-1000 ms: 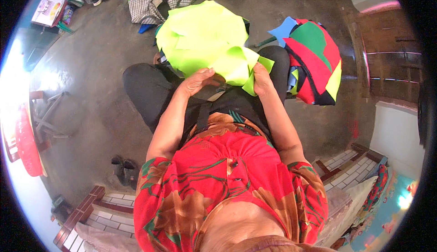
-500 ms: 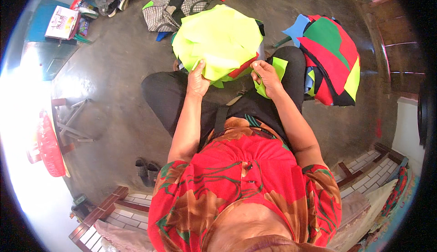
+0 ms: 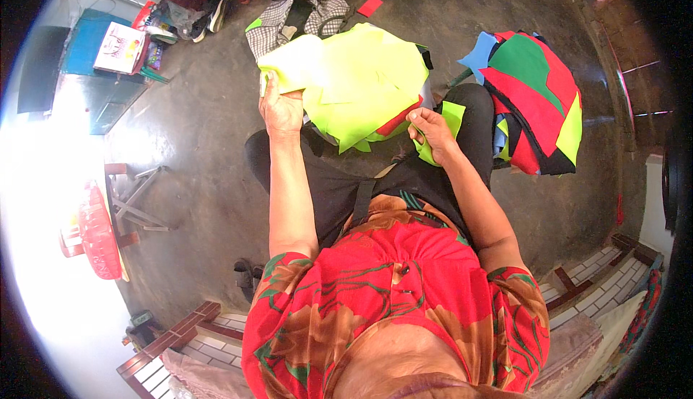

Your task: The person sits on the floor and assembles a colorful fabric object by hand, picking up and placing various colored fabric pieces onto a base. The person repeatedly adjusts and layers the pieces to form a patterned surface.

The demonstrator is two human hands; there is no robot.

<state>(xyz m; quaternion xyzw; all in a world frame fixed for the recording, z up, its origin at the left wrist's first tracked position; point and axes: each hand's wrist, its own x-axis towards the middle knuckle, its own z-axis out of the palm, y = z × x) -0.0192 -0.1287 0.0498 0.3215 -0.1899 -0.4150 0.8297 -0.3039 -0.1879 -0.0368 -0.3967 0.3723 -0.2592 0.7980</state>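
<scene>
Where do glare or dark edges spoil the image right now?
Head view: glare blows out the left side, bleaching part of the yellow-green cloth at the left hand; the fisheye circle leaves black corners; the brown wooden boards at right look dim.

No text is legible; the white panel (image 3: 119, 47) bears tiny, blurred print.

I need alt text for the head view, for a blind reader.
A seated person holds the edge of yellow cloth in the left hand and a yellow scrap in the right hand. A multicoloured cloth pile is at right.
</scene>
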